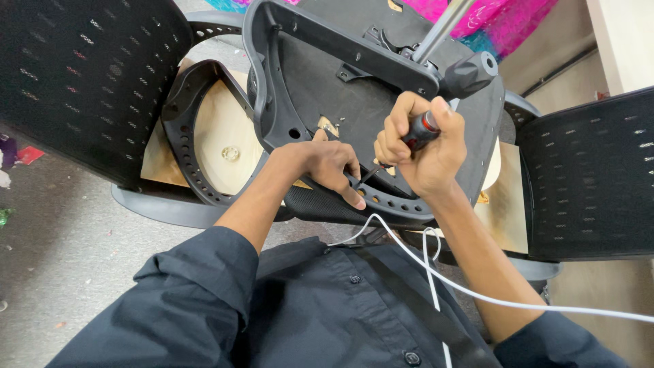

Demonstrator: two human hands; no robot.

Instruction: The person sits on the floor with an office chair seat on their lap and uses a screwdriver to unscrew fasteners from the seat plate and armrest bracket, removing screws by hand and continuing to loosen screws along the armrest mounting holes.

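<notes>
From the head camera, the right hand [419, 146] is clenched in a fist around the black-and-red handle of a screwdriver [415, 135], whose thin shaft slants down and left to the perforated rim of an upturned black chair seat [340, 95] at the centre of the scene. The left hand [327, 163] lies on that rim just left of the tool, its fingers [351, 194] curled loosely and touching the shaft near its tip, not closed on anything else. A metal chair column [441, 27] rises from the far side of the seat beside a black armrest pad [470, 73]. Mesh chair backs [82, 75] stand at left and right, and a white cable [477, 293] crosses the near dark shirt [320, 307]
</notes>
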